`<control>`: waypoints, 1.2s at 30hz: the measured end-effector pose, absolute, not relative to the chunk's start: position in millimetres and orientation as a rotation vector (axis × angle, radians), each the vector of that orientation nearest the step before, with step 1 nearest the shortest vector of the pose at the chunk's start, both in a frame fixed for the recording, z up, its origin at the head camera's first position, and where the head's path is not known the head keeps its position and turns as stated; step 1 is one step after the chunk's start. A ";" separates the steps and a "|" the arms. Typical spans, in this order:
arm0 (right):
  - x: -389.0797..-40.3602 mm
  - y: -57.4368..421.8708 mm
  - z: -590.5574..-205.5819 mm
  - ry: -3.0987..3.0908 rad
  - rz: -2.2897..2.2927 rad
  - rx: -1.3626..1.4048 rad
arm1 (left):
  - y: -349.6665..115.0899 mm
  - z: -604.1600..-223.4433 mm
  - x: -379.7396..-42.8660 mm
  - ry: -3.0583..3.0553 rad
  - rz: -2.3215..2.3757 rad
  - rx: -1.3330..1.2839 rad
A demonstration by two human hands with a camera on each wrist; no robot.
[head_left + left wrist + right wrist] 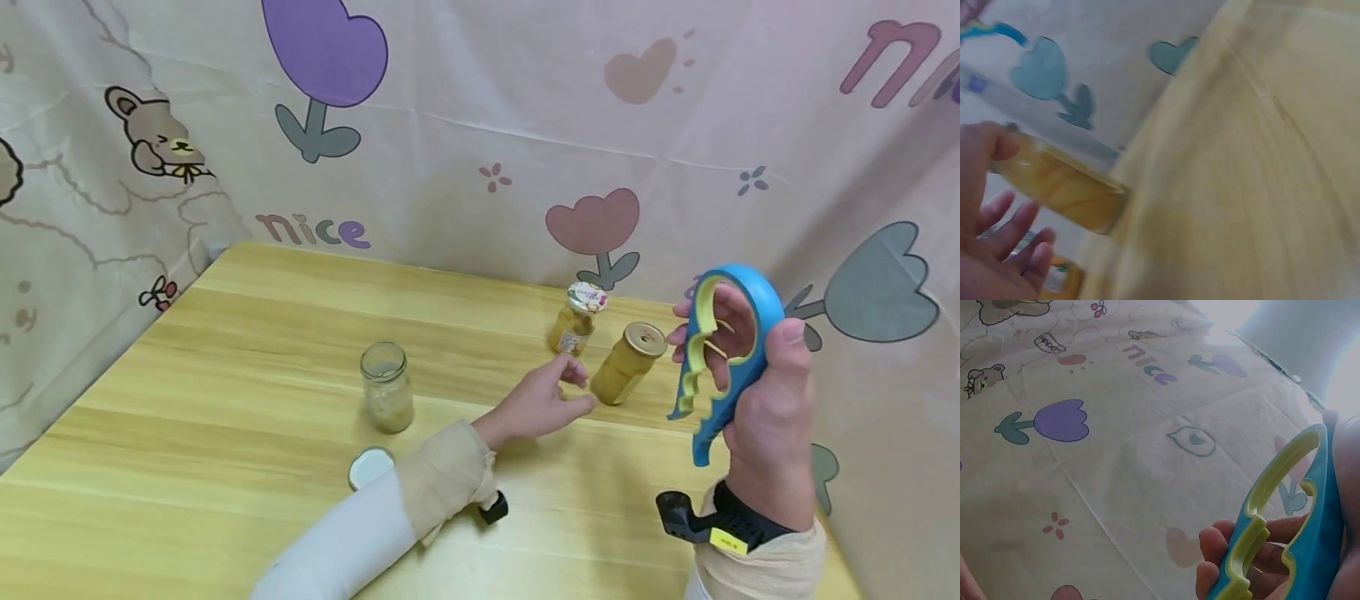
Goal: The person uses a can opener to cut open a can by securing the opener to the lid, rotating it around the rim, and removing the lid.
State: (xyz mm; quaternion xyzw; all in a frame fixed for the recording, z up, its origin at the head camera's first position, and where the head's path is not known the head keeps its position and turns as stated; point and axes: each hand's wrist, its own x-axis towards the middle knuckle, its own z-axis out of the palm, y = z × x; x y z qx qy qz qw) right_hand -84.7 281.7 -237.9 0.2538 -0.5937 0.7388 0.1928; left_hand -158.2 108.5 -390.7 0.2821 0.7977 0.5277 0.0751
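Observation:
My right hand (776, 408) holds a blue jar opener (761, 308) with yellow toothed inner edges, raised above the table. In the right wrist view, fingers (1213, 547) show behind the jar opener (1319, 550). Beside a gold-lidded jar (626, 367) of yellow contents is my left hand (536, 404), its fingers spread and loosely bent. In the blurred left wrist view, the thumb of the left hand (991, 212) overlaps the top of the jar (1066, 187); whether it touches cannot be told. Behind stands a smaller jar (573, 325) with a patterned lid.
An uncovered glass jar (387, 392) with some pale contents stands left of centre on the wooden table (225, 358). A round white lid (371, 467) lies near it, partly behind the left sleeve (390, 517). A printed cloth (465, 108) hangs behind the table.

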 end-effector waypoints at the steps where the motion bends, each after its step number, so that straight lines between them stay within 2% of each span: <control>1: -84.3 281.6 -238.1 -1.679 2.067 0.707 | 114.5 -393.2 -161.7 2.392 1.597 0.812; 17: -82.5 282.7 -242.4 -1.787 1.958 0.644 | 189.5 -401.3 -189.5 2.537 1.607 0.623; 23: -82.0 282.0 -241.7 -1.801 1.934 0.622 | 198.4 -404.2 -200.9 2.374 1.842 0.629; 36: -81.9 277.8 -240.2 -1.828 1.877 0.536 | 208.7 -393.6 -203.7 2.283 1.915 0.670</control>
